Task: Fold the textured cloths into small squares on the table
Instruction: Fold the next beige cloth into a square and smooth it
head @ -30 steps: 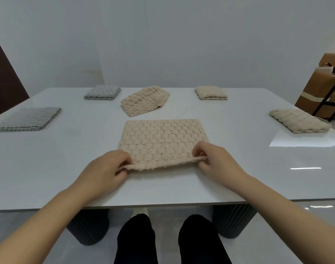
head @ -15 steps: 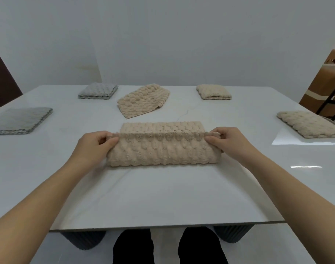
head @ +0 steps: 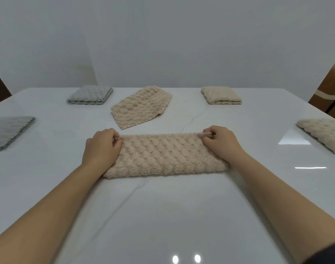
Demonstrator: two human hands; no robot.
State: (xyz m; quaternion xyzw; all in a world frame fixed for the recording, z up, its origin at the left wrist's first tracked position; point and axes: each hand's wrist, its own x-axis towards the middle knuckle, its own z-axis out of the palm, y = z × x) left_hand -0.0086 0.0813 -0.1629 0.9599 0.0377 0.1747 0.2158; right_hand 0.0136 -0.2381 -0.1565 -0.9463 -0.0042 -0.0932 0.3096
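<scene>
White desk (head: 163,216): folded beige cloth (head: 164,155), far corners pinched by left hand (head: 102,147) and right hand (head: 220,141) fingers.

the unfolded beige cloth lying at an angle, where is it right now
In the head view the angled beige cloth lies centre-far on the table, just beyond the cloth being folded, between the grey square and beige square.

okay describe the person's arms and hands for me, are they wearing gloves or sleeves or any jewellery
Both hands are bare: no gloves on the left hand or the right hand, and no rings, watch or bracelets show. The forearms are uncovered from wrist to the frame's edge. The only clothing in sight is a bit of dark sleeve at the bottom right corner, high on the right arm. The left arm shows no sleeve.
</scene>
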